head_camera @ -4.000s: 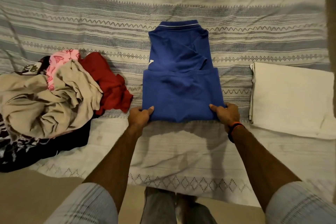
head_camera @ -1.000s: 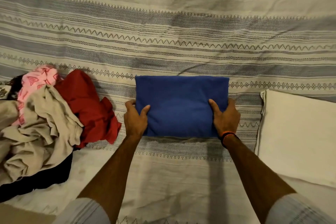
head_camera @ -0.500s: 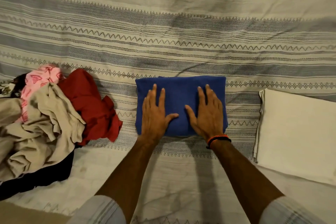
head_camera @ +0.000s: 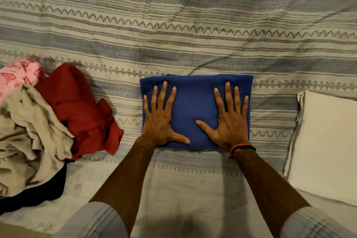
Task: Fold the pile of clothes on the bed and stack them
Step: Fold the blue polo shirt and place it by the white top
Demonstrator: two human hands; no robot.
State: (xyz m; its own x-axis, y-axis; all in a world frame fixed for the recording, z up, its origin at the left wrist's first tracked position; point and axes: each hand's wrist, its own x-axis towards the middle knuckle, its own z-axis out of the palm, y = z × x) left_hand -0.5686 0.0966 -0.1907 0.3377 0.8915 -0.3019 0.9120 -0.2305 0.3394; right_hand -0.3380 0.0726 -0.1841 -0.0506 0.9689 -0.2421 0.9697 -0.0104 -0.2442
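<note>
Bedspread: striped, woven cover in cream and grey-blue bands with zigzag and diamond rows, filling the whole view from the head camera.
Blue garment: folded blue garment sits as a neat rectangle in the middle of the cover, lying flat.
Left hand: left hand lies palm down on the left half of the blue rectangle, fingers straight and fanned apart, thumb stretched out toward the centre along the near edge.
Right hand: right hand mirrors it on the right half, flat and spread, fingers pointing away, thumb angled inward; the two thumbs are apart, blue cloth showing between them.
Wristband: orange and black band circles the right wrist, just at the near edge of the fold.
Unfolded pile: over on the left, a rumpled heap, with a red garment nearest the blue one, a beige garment draped over the front, a pink patterned piece behind, and dark cloth underneath.
Folded stack: to the right, a folded cream cloth lies flat, near the blue garment but not touching it.
Sleeves: pale striped sleeves show at the bottom corners.
</note>
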